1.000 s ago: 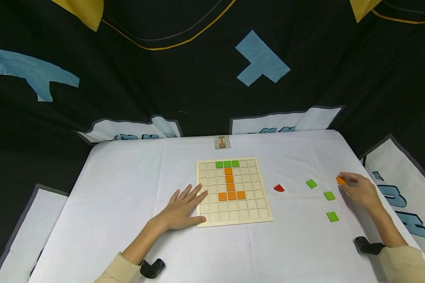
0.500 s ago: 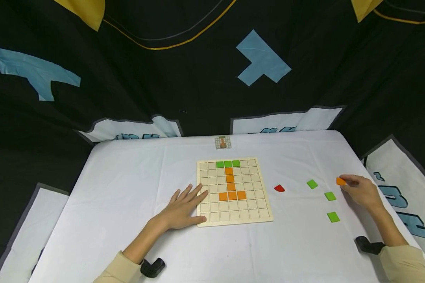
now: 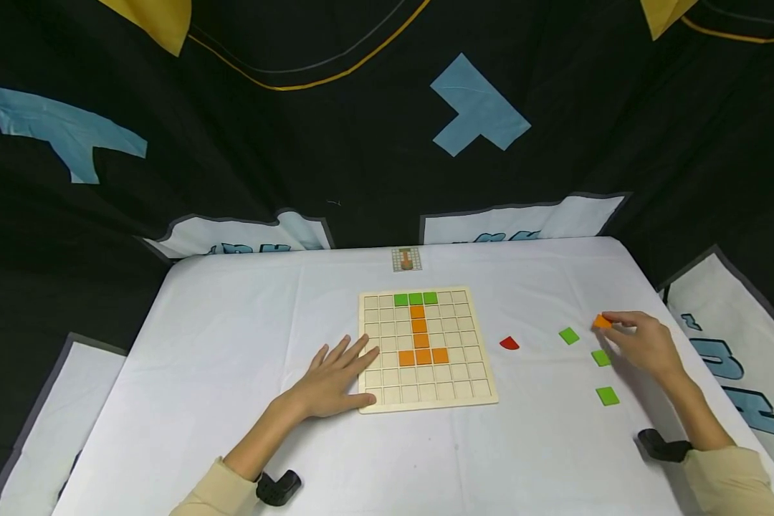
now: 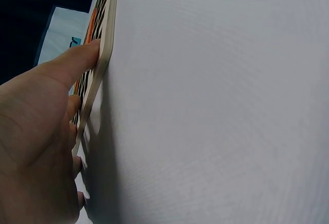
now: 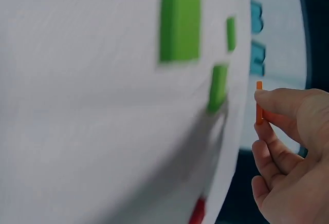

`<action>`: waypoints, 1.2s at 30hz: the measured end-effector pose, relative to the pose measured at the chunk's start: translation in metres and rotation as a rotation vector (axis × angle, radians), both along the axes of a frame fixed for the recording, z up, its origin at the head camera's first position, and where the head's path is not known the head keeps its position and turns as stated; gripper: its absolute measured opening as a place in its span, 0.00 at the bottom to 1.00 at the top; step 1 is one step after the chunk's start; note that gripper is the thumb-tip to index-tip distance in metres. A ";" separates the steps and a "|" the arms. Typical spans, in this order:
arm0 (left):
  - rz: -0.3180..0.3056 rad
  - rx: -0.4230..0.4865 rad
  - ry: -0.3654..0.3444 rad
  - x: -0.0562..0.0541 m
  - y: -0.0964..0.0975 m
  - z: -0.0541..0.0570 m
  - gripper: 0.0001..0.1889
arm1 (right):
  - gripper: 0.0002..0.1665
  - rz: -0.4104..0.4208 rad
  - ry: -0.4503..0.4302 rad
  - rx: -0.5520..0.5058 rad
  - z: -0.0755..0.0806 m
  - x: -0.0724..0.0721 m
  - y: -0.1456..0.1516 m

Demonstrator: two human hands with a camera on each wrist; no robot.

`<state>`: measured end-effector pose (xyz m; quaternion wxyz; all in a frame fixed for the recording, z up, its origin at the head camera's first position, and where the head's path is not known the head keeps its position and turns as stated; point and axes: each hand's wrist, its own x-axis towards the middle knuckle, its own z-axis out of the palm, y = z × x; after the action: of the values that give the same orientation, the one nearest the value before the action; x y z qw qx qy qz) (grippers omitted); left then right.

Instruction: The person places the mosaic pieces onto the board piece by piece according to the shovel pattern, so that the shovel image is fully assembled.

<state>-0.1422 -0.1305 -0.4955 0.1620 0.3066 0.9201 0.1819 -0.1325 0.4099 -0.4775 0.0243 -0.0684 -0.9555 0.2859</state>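
My left hand (image 3: pixel 327 380) lies with spread, straight fingers on the left edge of a pale wooden grid board (image 3: pixel 426 393). In the left wrist view the thumb (image 4: pixel 77 62) rests on the board's rim. Green square tiles (image 3: pixel 416 299) line part of the board's top row, and orange tiles (image 3: pixel 422 340) run down from them to a short orange row. On the right, my right hand (image 3: pixel 648 344) pinches an orange tile (image 5: pixel 259 103) between thumb and fingers, above the table. Loose green tiles (image 3: pixel 607 396) lie beneath and left of that hand.
A red quarter-round tile (image 3: pixel 509 343) lies just right of the board. Behind the board is a small picture card (image 3: pixel 406 259) showing a similar pattern. The white-covered table (image 3: pixel 232 315) meets a dark curtain (image 3: pixel 361 165) at its far edge.
My right hand has lifted the orange tile off the table's right side and carried it a little to the left. The left hand has stayed on the board.
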 end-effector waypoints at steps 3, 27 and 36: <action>0.003 -0.002 0.002 0.000 0.000 0.000 0.42 | 0.22 0.046 0.046 -0.021 0.007 -0.002 -0.014; 0.007 -0.004 0.003 0.001 0.001 -0.001 0.42 | 0.20 0.345 0.221 -0.116 0.029 0.006 -0.128; 0.008 -0.006 0.003 0.001 0.000 0.000 0.42 | 0.18 0.425 0.184 -0.192 0.021 0.008 -0.174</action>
<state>-0.1412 -0.1303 -0.4959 0.1607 0.3028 0.9221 0.1792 -0.1242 0.2364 -0.4560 0.0439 0.1582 -0.9108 0.3789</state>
